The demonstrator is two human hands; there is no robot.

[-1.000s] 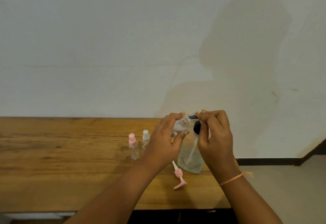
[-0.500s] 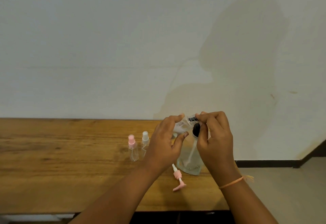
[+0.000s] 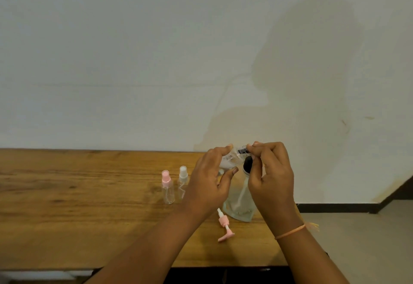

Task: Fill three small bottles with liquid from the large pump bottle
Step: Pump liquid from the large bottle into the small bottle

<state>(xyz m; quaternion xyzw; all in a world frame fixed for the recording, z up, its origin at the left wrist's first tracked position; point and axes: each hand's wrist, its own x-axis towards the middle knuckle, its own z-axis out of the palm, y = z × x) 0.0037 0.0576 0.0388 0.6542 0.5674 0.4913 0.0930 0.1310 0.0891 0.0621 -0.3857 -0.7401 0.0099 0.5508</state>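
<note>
The left hand's [image 3: 211,179] forefinger curls over the top of a small clear bottle [image 3: 230,160] and its thumb presses from underneath, so the bottle is gripped and held tilted in the air. The right hand's [image 3: 271,177] fingertips [image 3: 252,147] are pinched together at the bottle's raised end, where a small dark patch shows. The rest of that hand's fingers are curled in toward the palm. What the dark patch is cannot be made out.

Just below the pinch is the black mouth of the large bottle [image 3: 240,203], a clear, soft-looking container with a thin tube visible inside. It stands on the wooden table [image 3: 78,216] between the two wrists. Whether the right thumb touches its neck cannot be told. The small bottle is held close above this mouth.

An orange band [image 3: 290,231] circles the right wrist. On the table just in front of the large bottle lies a pink pump head [image 3: 224,225] on its side, apart from the bottle.

To the left of the left hand stand two more small bottles, upright and just beside each other. One has a pink cap [image 3: 167,188] and the other a white cap [image 3: 182,180].

Behind the table is a pale wall [image 3: 134,60]. A dark skirting board [image 3: 335,208] and a light floor [image 3: 368,239] show at the right.
</note>
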